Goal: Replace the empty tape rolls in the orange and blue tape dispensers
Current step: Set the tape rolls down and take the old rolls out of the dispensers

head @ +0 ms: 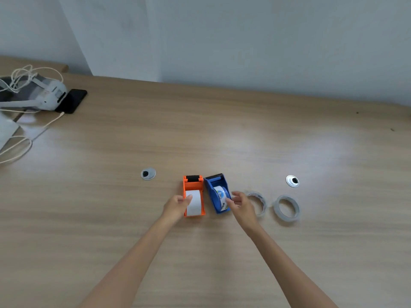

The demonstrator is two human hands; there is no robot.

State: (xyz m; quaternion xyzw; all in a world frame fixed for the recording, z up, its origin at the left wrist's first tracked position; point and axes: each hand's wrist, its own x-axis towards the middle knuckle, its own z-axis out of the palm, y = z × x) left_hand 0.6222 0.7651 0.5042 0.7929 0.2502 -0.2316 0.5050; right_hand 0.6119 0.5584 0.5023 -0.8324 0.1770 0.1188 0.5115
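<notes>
An orange tape dispenser [193, 185] stands on the wooden desk with a white roll [194, 202] in it. Beside it on the right is a blue dispenser [212, 187] holding a white and blue printed roll [221, 196]. My left hand [176, 206] rests at the orange dispenser's left side, thumb touching the white roll. My right hand [241, 206] is at the blue dispenser's right side, fingers loosely apart, touching its edge. Two clear tape rolls lie to the right: one [259, 202] partly behind my right hand, one [287, 207] farther out.
Two round cable grommets sit in the desk [222, 134], one on the left [148, 173] and one on the right [292, 180]. At the far left lie a white headset [42, 94], a black phone [73, 100] and white cables [15, 150]. A grey wall stands behind.
</notes>
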